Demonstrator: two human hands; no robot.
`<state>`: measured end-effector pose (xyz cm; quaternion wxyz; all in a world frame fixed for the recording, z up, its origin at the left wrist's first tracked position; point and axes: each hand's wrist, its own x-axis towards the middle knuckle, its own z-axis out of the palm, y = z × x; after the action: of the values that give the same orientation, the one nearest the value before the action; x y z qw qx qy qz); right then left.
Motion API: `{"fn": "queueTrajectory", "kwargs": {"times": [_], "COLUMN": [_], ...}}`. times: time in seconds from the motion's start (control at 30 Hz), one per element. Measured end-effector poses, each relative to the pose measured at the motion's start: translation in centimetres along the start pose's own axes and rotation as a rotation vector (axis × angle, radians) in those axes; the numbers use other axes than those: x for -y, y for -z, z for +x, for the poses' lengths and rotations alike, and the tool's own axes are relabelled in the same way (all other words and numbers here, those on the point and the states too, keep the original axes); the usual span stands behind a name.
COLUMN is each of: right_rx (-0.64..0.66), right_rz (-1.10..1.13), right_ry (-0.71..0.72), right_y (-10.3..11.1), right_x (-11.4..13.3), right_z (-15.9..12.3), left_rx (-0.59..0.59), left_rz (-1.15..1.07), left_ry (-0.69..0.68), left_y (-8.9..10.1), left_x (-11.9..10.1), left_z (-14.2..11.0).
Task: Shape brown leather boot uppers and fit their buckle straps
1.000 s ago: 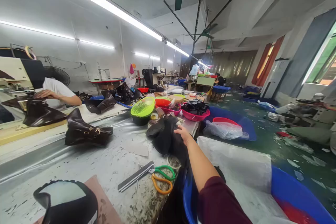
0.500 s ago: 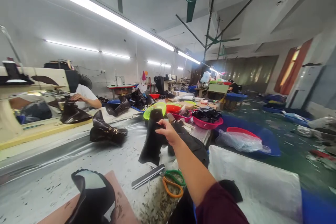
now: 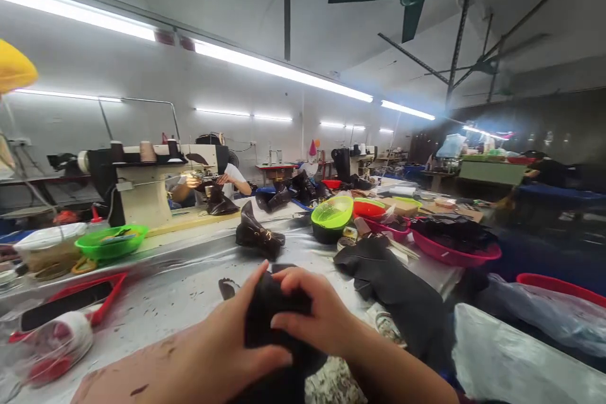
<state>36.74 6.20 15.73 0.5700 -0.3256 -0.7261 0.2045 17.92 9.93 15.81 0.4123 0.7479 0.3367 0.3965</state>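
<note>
Both my hands are close in front of me around a black leather boot piece (image 3: 267, 309). My left hand (image 3: 222, 334) wraps it from the left, thumb stretched across the near side. From the right, my right hand (image 3: 317, 312) grips it with bent fingers and thumb. Much of the piece is hidden by the hands, and its lower end fades into shadow. A dark scalloped edge (image 3: 228, 288) shows just beyond my left hand; whether it belongs to the same piece I cannot tell. Farther off on the table stands a dark boot upper (image 3: 258, 233) with a buckle.
A large black material piece (image 3: 402, 290) lies at the right. Beyond it are a lime-green basket (image 3: 331, 211) and a pink basin (image 3: 454, 252) of black scraps. At left sit a green basket (image 3: 111, 241) and a red tray (image 3: 106, 306). A co-worker's hands (image 3: 222, 180) are at a sewing machine (image 3: 151, 192).
My right hand has come back from reaching over the table with a black piece. My left hand has entered view, and both are now together on a black piece. The view has turned left.
</note>
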Motion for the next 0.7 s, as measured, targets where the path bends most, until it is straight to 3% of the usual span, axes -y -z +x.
{"fn": "queueTrajectory", "kwargs": {"times": [0.1, 0.17, 0.2, 0.23, 0.3, 0.37, 0.43, 0.57, 0.63, 0.7], "right_rx": [-0.062, -0.261, -0.32, -0.299, -0.134, 0.066, 0.238, 0.668, 0.781, 0.734], "right_rz": [-0.154, -0.261, -0.314, -0.353, -0.293, -0.138, -0.047, -0.202, -0.31, -0.492], "right_ry": [0.128, 0.059, -0.003, -0.049, -0.07, 0.005, 0.116, 0.192, 0.167, 0.147], "right_y": [2.4, 5.3, 6.6, 7.7, 8.7, 8.6, 8.1, 7.5, 7.0, 6.2], "right_x": [-0.2, -2.1, -3.2, -4.2, -5.2, -4.4, -2.1, 2.4, 2.9, 2.4], "right_z": [-0.4, -0.4, -0.3, -0.4, -0.6, -1.1, -1.3, 0.2, 1.6, 2.9], "left_rx": [0.028, 0.03, 0.026, 0.021, -0.017, -0.038, -0.032, 0.121, 0.247, 0.344], "left_rz": [-0.029, -0.212, -0.305, -0.373, -0.427, -0.437, -0.46, -0.544, -0.596, -0.61], "left_ry": [0.041, 0.11, 0.165, 0.226, 0.325, 0.374, 0.374, 0.315, 0.274, 0.231], "left_y": [-0.1, 0.6, 1.0, 1.4, 1.8, 1.7, 1.3, 1.0, 0.8, 0.3], "left_x": [-1.9, -3.0, -3.4, -3.6, -3.6, -3.0, -2.2, -0.5, 0.1, 0.5], "left_z": [0.7, 0.5, 0.3, 0.2, 0.3, 0.7, 1.2, 1.2, 0.9, 0.8]}}
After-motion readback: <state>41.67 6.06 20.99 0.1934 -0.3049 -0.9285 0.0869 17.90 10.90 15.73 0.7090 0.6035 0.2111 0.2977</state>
